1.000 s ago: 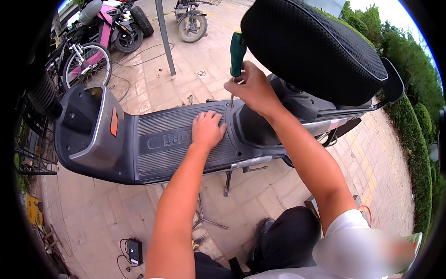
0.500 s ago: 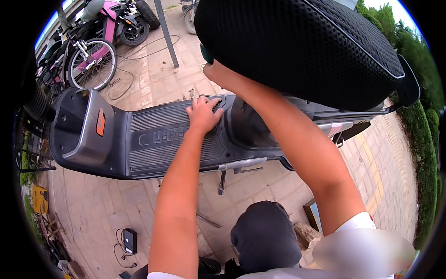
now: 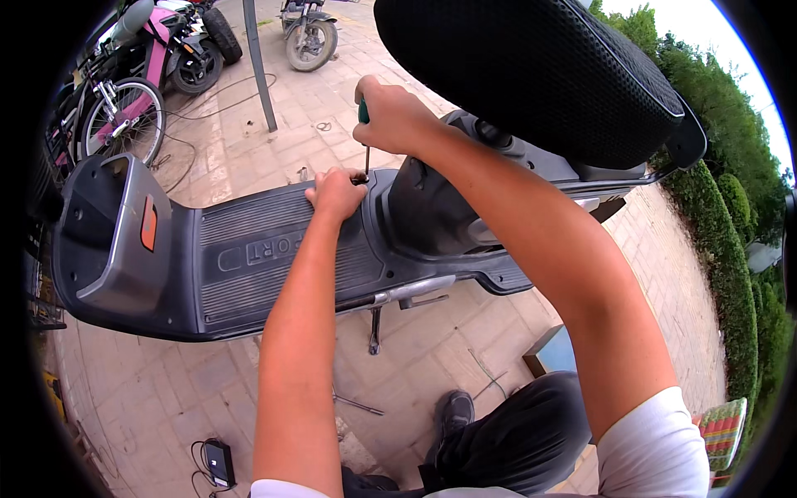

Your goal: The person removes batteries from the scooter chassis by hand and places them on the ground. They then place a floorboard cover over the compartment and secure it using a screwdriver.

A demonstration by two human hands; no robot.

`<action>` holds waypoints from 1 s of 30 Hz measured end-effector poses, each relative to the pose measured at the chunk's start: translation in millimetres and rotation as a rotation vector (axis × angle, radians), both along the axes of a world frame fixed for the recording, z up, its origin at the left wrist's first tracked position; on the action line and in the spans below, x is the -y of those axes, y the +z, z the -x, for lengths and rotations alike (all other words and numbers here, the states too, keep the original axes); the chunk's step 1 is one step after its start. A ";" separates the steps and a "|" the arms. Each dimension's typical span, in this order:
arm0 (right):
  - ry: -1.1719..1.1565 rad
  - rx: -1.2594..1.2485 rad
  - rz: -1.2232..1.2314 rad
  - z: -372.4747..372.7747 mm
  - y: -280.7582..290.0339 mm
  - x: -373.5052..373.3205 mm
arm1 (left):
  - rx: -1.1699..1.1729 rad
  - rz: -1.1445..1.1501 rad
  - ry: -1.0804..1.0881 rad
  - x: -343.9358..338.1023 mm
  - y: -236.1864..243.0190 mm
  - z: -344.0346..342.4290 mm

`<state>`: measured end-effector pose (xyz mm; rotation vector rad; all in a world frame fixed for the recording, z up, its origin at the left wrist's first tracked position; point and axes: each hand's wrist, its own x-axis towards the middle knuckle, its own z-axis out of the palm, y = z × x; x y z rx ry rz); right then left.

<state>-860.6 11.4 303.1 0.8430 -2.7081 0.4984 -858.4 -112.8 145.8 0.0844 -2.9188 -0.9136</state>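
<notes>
A grey and black scooter stands crosswise before me, its ribbed floorboard [image 3: 349, 257] in the middle and its black mesh-covered seat [image 3: 531, 83] at the upper right. My right hand [image 3: 394, 116] is closed around the green handle of a screwdriver [image 3: 368, 158], held nearly upright. Its thin shaft points down to the floorboard's far edge, by the base of the seat. Beside the tip, my left hand [image 3: 334, 195] rests on that edge with fingers curled together. What they pinch is too small to make out.
A metal rod [image 3: 359, 404] and a black charger-like box with cable [image 3: 219, 461] lie on the paving. The scooter's stand [image 3: 375, 332] reaches down on the near side. Beyond are a pole [image 3: 259, 66], a bicycle [image 3: 124, 124] and a motorbike [image 3: 311, 37]. A hedge [image 3: 706, 274] runs along the right.
My right hand has come out from behind the seat, bringing the screwdriver over the floorboard's far edge. My left fingers have drawn together at the tip. The view has shifted.
</notes>
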 end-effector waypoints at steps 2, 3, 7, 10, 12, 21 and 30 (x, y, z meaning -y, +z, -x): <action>0.020 -0.015 0.003 3.3 -5.9 -3.9 | -0.006 -0.007 -0.008 -3.1 0.3 -0.4; 0.019 -0.002 0.004 1.2 -6.9 -1.8 | -0.007 -0.006 -0.007 -1.4 -0.6 -0.6; 0.025 0.022 0.010 -0.5 -7.3 1.3 | -0.025 -0.008 -0.006 2.4 -2.1 -1.7; 0.058 0.023 -0.003 -0.6 -9.7 -1.4 | -0.002 -0.010 0.000 -0.3 0.9 -2.2; 0.059 0.032 -0.016 0.4 -10.3 -0.3 | 0.024 -0.019 0.009 -0.3 3.1 -2.2; 0.061 0.095 -0.035 0.4 -5.2 -6.4 | 0.016 -0.024 0.006 -1.4 4.2 -3.0; -0.144 0.019 -0.165 18.4 -7.4 -0.6 | -0.070 -0.014 0.026 -1.5 -8.1 -5.2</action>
